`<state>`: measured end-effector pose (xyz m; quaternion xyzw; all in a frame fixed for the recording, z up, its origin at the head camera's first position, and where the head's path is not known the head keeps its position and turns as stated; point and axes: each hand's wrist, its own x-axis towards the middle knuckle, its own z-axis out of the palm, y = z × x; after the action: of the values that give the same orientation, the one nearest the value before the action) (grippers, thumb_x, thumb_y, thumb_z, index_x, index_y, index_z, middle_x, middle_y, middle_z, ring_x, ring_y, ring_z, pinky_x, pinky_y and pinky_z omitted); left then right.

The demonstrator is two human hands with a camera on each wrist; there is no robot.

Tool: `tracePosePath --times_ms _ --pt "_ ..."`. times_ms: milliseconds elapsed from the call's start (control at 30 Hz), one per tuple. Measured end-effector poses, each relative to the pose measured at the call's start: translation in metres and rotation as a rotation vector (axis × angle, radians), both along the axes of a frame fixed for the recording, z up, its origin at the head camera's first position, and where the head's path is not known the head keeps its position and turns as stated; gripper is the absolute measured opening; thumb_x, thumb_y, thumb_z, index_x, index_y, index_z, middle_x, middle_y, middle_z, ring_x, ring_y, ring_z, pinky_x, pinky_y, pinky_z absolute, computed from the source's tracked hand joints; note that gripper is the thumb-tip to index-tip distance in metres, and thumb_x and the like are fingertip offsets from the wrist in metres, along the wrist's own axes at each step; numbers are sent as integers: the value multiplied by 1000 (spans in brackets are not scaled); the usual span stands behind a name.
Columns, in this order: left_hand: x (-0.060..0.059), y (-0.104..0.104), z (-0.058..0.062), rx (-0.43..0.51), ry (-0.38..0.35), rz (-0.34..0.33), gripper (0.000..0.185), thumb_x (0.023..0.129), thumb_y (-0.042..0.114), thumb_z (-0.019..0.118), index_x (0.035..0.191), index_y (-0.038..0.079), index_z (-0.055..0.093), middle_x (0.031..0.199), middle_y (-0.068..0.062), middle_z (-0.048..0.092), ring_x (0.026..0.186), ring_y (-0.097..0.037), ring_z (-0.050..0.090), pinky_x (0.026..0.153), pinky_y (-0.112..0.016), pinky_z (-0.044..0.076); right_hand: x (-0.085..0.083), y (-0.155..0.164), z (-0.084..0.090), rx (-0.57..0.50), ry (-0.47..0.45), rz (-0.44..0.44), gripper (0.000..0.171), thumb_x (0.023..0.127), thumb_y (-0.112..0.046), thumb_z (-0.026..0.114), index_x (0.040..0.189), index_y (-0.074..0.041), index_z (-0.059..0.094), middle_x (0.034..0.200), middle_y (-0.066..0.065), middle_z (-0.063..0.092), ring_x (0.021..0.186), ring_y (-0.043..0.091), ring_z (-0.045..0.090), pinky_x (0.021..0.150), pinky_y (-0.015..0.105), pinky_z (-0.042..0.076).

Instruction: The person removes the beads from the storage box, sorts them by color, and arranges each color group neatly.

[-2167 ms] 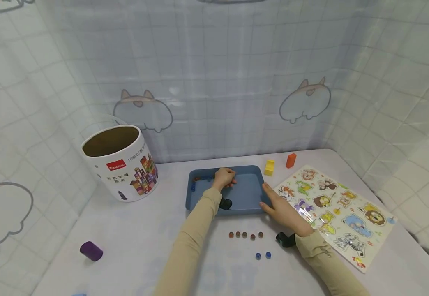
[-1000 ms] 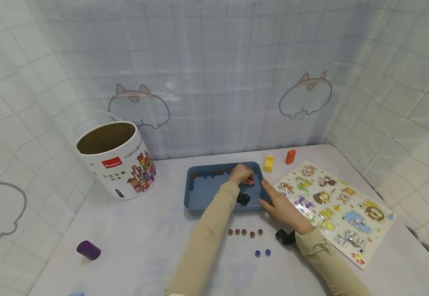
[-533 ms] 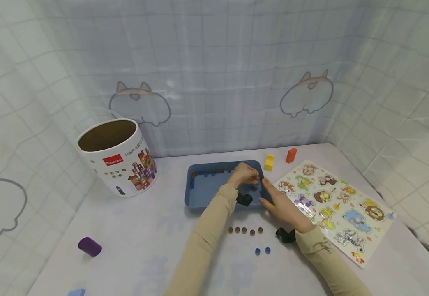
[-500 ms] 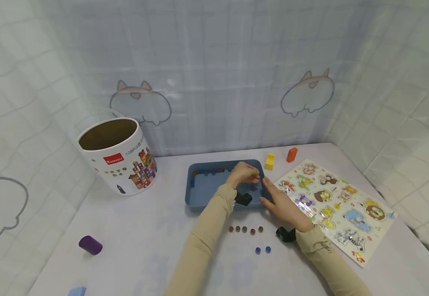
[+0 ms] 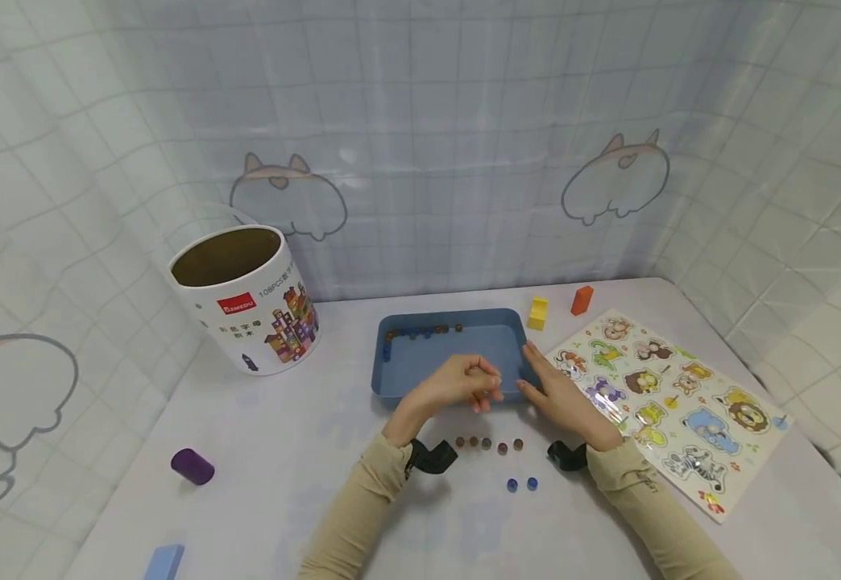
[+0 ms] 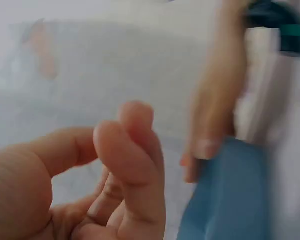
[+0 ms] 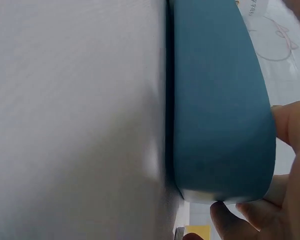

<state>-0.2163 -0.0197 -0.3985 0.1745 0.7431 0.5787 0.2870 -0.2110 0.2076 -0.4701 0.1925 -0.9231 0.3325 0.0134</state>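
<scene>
My left hand [image 5: 457, 383] hovers over the front edge of the blue tray [image 5: 457, 354], fingers loosely bent. In the left wrist view its thumb and index fingertips [image 6: 122, 150] are close together, with nothing visible between them. My right hand [image 5: 565, 403] holds the tray's right wall near the front corner; in the right wrist view the thumb [image 7: 290, 122] is over the rim and the fingers are outside. Small brown and blue beads [image 5: 428, 331] line the tray's back and left walls. On the table in front lie several brown beads [image 5: 502, 448] and two blue beads [image 5: 511, 485].
A white block bucket [image 5: 246, 298] stands at the back left. An animal puzzle board [image 5: 667, 403] lies right of the tray. Yellow block [image 5: 537, 313] and orange block [image 5: 582, 300] sit behind it. A purple cylinder [image 5: 192, 466] and light blue block [image 5: 163, 561] are at left.
My left hand moved right along the tray's back, then drew back toward me over the front edge. The right hand stayed at the tray's right side. The camera view shifted slightly.
</scene>
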Motion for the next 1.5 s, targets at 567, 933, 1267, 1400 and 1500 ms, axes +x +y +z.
tracePosePath --times_ms 567,933,1267,1400,1500 --pt "78 -1 -51 -275 121 -142 9 89 8 66 83 14 63 61 2 67 37 -8 46 38 -20 35 1 0 1 2 -19 -9 69 100 -23 54 151 7 19 159 26 15 145 43 21 115 56 24" --pt "48 -15 -17 -263 140 -95 14 95 23 63 104 14 68 74 -2 72 46 -16 52 42 -22 36 -1 1 7 17 -16 -8 69 100 -26 53 151 7 19 159 26 13 145 44 20 115 57 23" --pt "-64 -38 15 -56 26 242 33 102 30 50 128 11 60 104 -6 69 69 -13 55 67 -29 40 -1 1 6 13 -14 -1 69 100 -23 54 151 7 20 159 26 14 145 44 21 115 56 25" --pt "-92 -35 2 -91 -19 313 37 103 30 48 133 11 58 123 -17 65 73 -14 54 71 -30 38 1 0 3 2 -31 -1 69 100 -23 55 152 5 19 160 25 13 145 43 20 115 57 25" --pt "-103 -29 -11 -136 -29 362 36 103 27 49 133 10 59 124 -18 65 68 -12 55 65 -25 39 3 -2 2 -6 -24 -1 69 99 -23 55 152 5 20 160 24 14 145 44 21 115 57 25"
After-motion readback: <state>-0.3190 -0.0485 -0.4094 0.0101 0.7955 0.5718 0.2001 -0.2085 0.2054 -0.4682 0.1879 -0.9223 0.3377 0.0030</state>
